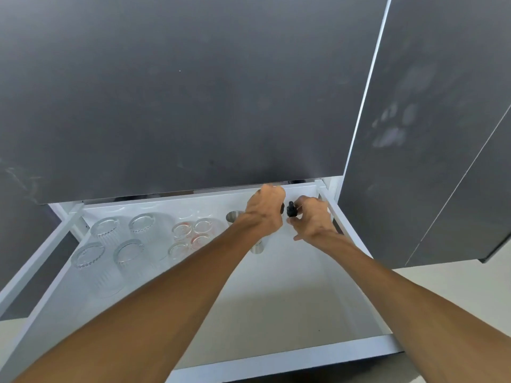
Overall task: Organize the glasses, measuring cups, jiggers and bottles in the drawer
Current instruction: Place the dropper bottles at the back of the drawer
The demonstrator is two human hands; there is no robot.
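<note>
both hands sit at the drawer's (290, 352) one o'clock corner — right hand (313, 219) pinching a dark dropper bottle (291, 209), left hand (266, 207) curled, contents hidden. a careless forearm could topple the jiggers (233, 217) — or the glasses (121, 244) at nine o'clock.

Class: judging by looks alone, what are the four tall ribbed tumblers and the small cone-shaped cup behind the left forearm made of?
Four tall ribbed tumblers: apparently clear glass; the white drawer shows through them.
Small cone-shaped cup: probably steel with a satin finish; grey, opaque, dull sheen.
</note>
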